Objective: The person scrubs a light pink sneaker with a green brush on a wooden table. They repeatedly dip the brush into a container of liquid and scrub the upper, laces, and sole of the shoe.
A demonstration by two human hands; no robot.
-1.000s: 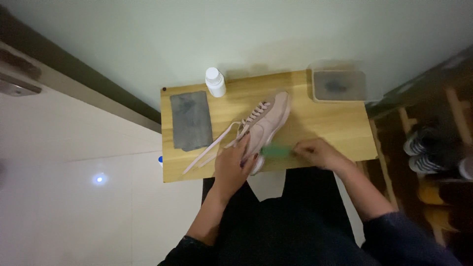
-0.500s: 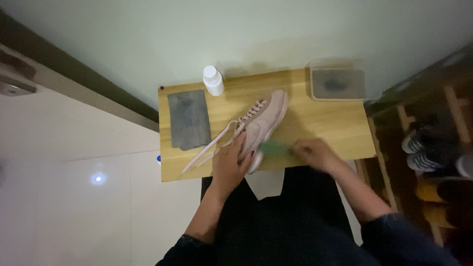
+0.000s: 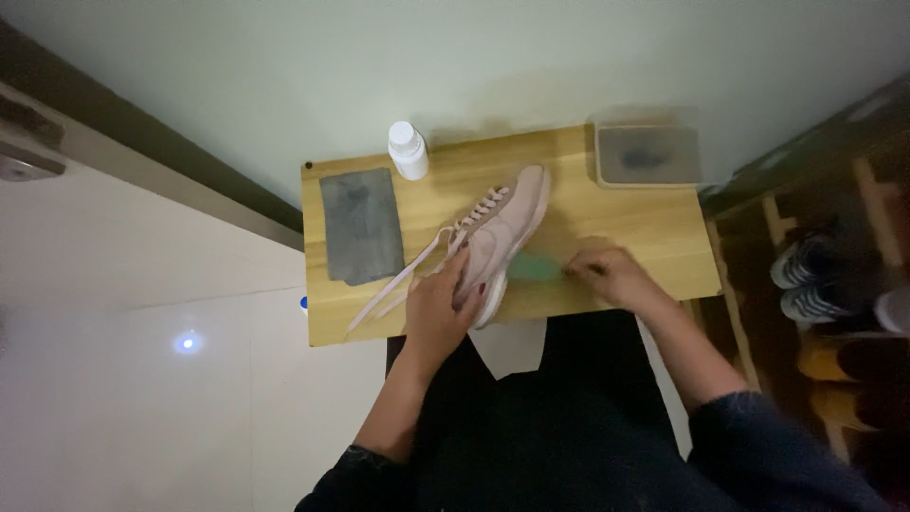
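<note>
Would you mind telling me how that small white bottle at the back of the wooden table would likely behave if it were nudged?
The white bottle stands upright and looks narrow for its height, so a push high up would probably tip it. Its round body suggests it would roll once down. It sits close to the table edge, so it might fall off.

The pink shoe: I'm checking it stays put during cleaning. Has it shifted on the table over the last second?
No. The pink shoe still lies diagonally between the grey cloth and the tray.
</note>
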